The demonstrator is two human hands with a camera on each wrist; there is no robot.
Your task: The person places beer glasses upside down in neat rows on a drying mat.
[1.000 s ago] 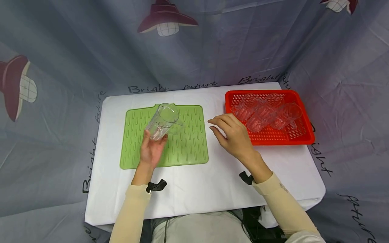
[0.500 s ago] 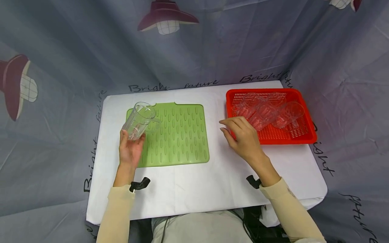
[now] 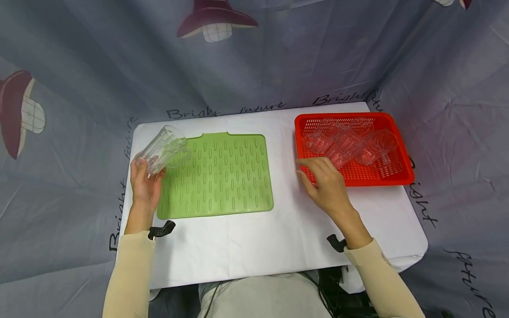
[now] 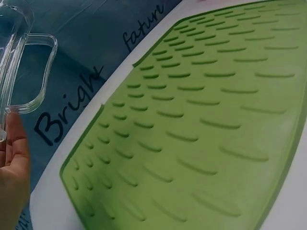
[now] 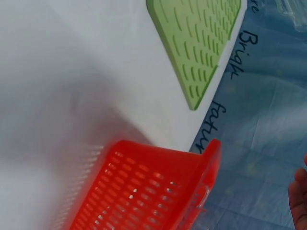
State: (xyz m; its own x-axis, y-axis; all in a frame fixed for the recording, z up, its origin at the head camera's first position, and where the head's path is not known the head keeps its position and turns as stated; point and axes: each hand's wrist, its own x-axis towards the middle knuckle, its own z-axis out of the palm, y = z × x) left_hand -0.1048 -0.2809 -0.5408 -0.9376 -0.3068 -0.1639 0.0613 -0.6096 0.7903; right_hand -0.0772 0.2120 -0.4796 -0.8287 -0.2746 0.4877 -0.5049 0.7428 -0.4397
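A clear glass mug point(image 3: 162, 148) with a side handle is tilted in my left hand point(image 3: 146, 185), whose fingers and thumb grip it near its base. It is above the far left corner of the green ribbed mat point(image 3: 216, 176). In the left wrist view the mug's handle point(image 4: 41, 72) shows at the left edge, with a fingertip right below it. My right hand point(image 3: 328, 185) holds nothing, its fingers loosely bent beside the near left corner of the red basket point(image 3: 393, 179). Only part of that hand point(image 5: 300, 196) enters the right wrist view.
Several clear mugs point(image 3: 343, 145) lie on their sides in the red basket at the table's back right. A white cloth point(image 3: 246, 247) covers the table. Grey curtains point(image 3: 302, 53) hang close behind and at both sides.
My left hand has carried the mug leftward from over the middle of the mat to its far left corner, tilting it further. My right hand has shifted right, closer to the basket.
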